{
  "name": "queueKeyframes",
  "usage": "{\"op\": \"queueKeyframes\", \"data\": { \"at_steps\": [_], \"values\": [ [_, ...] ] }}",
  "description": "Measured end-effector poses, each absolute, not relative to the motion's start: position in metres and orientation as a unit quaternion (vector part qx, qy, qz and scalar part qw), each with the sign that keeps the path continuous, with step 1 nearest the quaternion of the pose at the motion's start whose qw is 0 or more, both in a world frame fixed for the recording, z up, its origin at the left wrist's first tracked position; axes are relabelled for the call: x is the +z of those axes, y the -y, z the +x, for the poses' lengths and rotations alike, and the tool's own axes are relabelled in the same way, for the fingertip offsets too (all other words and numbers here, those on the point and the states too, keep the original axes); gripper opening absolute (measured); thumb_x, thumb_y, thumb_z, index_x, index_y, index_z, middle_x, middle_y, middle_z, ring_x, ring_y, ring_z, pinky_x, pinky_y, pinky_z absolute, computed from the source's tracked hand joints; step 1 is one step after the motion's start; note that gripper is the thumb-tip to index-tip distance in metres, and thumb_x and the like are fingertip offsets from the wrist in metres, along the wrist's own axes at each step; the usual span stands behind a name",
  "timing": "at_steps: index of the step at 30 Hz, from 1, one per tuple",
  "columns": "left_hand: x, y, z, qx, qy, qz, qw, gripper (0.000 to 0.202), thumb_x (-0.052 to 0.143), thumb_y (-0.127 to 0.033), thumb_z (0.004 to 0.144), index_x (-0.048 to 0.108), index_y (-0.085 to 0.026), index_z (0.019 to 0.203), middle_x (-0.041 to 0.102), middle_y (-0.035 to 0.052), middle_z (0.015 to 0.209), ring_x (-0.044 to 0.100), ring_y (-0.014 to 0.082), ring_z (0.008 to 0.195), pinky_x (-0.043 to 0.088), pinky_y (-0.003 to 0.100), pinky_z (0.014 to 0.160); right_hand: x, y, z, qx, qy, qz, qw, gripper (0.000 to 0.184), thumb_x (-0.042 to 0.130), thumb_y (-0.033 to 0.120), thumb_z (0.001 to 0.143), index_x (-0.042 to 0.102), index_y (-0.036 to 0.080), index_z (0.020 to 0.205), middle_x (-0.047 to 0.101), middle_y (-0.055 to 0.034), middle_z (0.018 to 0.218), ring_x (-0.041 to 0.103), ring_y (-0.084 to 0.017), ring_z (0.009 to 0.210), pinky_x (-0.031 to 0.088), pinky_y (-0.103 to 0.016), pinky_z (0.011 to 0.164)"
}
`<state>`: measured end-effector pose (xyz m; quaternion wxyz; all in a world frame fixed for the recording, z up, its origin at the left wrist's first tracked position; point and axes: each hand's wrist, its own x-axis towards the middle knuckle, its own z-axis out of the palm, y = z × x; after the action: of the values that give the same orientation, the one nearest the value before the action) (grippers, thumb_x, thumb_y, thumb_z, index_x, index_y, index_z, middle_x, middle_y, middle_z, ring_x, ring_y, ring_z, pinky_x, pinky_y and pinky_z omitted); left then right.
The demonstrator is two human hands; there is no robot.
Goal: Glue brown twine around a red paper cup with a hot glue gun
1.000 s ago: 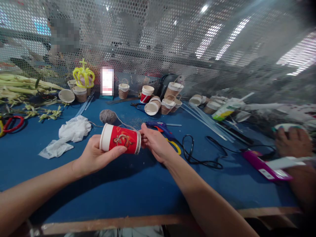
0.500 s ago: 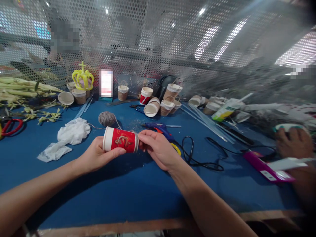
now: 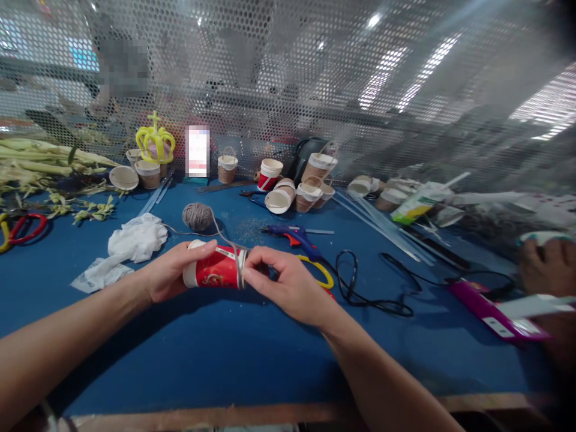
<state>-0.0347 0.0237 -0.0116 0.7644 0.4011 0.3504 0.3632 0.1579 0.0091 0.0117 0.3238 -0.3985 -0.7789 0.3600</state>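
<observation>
A red and white paper cup [image 3: 220, 268] lies sideways above the table, and my left hand [image 3: 173, 270] is wrapped round its white end. Grey yarn [image 3: 237, 261] runs around the cup's other end. There my right hand [image 3: 285, 279] pinches at the rim with thumb and forefinger; the yarn appears to pass under the fingertips. From the cup the strand leads back to a grey yarn ball [image 3: 198, 216] on the table. A blue hot glue gun [image 3: 294, 234] lies just beyond my right hand, with yellow-handled scissors [image 3: 326, 273] partly hidden behind that hand.
Crumpled white cloth [image 3: 135, 240] lies on the left, red-handled scissors [image 3: 29, 228] farther out. Several small cups [image 3: 310, 195] and a yellow crown [image 3: 155, 144] stand along the mesh partition. At right are a black cord [image 3: 378, 306], a purple power strip [image 3: 495, 309] and another person's hand [image 3: 546, 264].
The cup has been turned about its length, so its printed figure has rolled downward and a white strip shows. My right hand has shifted its pinch along the rim. The view has moved slightly.
</observation>
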Motion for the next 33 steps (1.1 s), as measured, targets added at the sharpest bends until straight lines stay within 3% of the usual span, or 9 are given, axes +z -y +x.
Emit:
{"op": "queueKeyframes", "data": {
  "at_steps": [3,6,9,13,21,26,29,33],
  "values": [
    [-0.013,-0.023,-0.033,0.388,-0.366,0.406,0.742,0.026,0.071,-0.035,0.062,0.069,-0.013,0.077,0.070,0.0048,0.068,0.060,0.0121,0.056,0.045,0.021,0.058,0.010,-0.012,0.159,0.284,0.770,-0.444,0.360,0.017,0.046,0.029,0.083,0.053,0.020,0.071,0.055,0.0000,0.070,0.050,-0.013,0.065,0.040,-0.026,0.062],
    [-0.014,-0.020,-0.031,0.403,-0.382,0.437,0.707,0.023,0.073,-0.031,0.061,0.068,-0.013,0.073,0.069,0.0020,0.063,0.057,0.0101,0.054,0.043,0.019,0.055,0.006,-0.013,0.160,0.237,0.780,-0.426,0.392,0.021,0.039,0.028,0.088,0.058,0.020,0.090,0.058,-0.0055,0.095,0.053,-0.016,0.091,0.039,-0.031,0.082],
    [-0.015,-0.018,-0.030,0.390,-0.402,0.481,0.674,0.018,0.072,-0.029,0.062,0.068,-0.013,0.070,0.068,0.0004,0.061,0.056,0.0095,0.053,0.041,0.019,0.055,0.003,-0.010,0.157,0.261,0.812,-0.384,0.354,0.031,0.031,0.029,0.091,0.057,0.019,0.106,0.052,-0.0075,0.115,0.045,-0.017,0.110,0.031,-0.035,0.096],
    [-0.018,-0.016,-0.028,0.376,-0.408,0.497,0.668,0.017,0.069,-0.031,0.065,0.068,-0.014,0.068,0.069,0.0012,0.063,0.057,0.0100,0.055,0.042,0.020,0.058,0.001,-0.004,0.152,0.304,0.819,-0.364,0.323,0.042,0.024,0.038,0.092,0.054,0.019,0.114,0.046,-0.0077,0.125,0.037,-0.018,0.119,0.025,-0.038,0.102],
    [-0.021,-0.016,-0.025,0.375,-0.448,0.510,0.631,0.023,0.066,-0.036,0.067,0.066,-0.014,0.062,0.065,0.0000,0.055,0.050,0.0083,0.046,0.036,0.019,0.048,-0.002,-0.005,0.150,0.393,0.783,-0.360,0.321,0.045,0.021,0.042,0.091,0.053,0.024,0.117,0.045,-0.0048,0.129,0.038,-0.018,0.119,0.023,-0.039,0.103],
    [-0.021,-0.017,-0.026,0.377,-0.448,0.512,0.629,0.022,0.066,-0.034,0.066,0.064,-0.013,0.061,0.062,-0.0010,0.052,0.048,0.0084,0.044,0.035,0.019,0.046,-0.001,-0.007,0.146,0.438,0.759,-0.348,0.334,0.049,0.016,0.043,0.091,0.058,0.025,0.110,0.051,-0.0028,0.123,0.043,-0.017,0.115,0.027,-0.039,0.101],
    [-0.023,-0.018,-0.028,0.384,-0.459,0.503,0.624,0.024,0.067,-0.036,0.066,0.064,-0.012,0.063,0.063,0.0004,0.054,0.051,0.0095,0.046,0.037,0.020,0.047,0.007,-0.014,0.151,0.371,0.765,-0.402,0.340,0.035,0.032,0.039,0.089,0.059,0.023,0.104,0.058,-0.0047,0.114,0.052,-0.018,0.104,0.037,-0.037,0.092],
    [-0.023,-0.019,-0.028,0.398,-0.455,0.482,0.634,0.025,0.068,-0.037,0.066,0.066,-0.012,0.067,0.068,0.0028,0.062,0.057,0.0109,0.053,0.042,0.021,0.055,0.022,-0.041,0.179,0.141,0.715,-0.615,0.301,0.024,0.047,0.034,0.082,0.060,0.017,0.094,0.065,-0.0074,0.091,0.059,-0.018,0.081,0.043,-0.031,0.076]
  ]
}}
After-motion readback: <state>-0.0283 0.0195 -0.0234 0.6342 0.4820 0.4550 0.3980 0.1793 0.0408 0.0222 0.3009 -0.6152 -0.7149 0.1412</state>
